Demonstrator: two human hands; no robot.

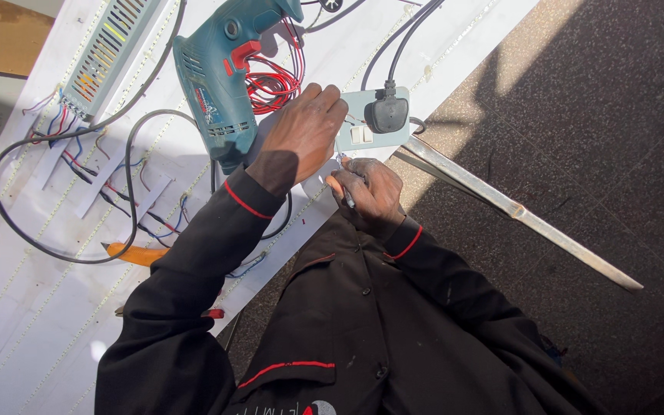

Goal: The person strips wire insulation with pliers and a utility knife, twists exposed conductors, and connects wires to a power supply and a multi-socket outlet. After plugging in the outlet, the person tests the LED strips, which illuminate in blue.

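Item: my left hand (299,138), centre of the frame. Fingers curled down over the near edge of the socket box (372,121), fingertips touching its left side; not wrapped around anything else.

Item: my right hand (370,192), just below and right of the left. Fingers closed around a thin grey tool (346,194), its tip pointing up toward the lower edge of the socket box.

Item: socket box, pale blue-grey, upper centre, lying at the right edge of the white surface (17,307). A black plug (386,114) sits in it, two dark cables running off toward the top of the frame.

Item: power drill (220,77), teal with red trigger, upper centre-left, lying on the surface just beside my left hand. Coiled red wires (274,81) between the drill and the hand.

Item: perforated metal power supply (105,54), upper left, with thin coloured leads fanning out below it.

Item: black cable (9,211), looped across the left of the surface.

Item: orange-handled tool (136,253), lower left, partly hidden under my left sleeve.

Item: long metal strip (516,211), slanting from the socket box down to the right across the dark floor (593,115).
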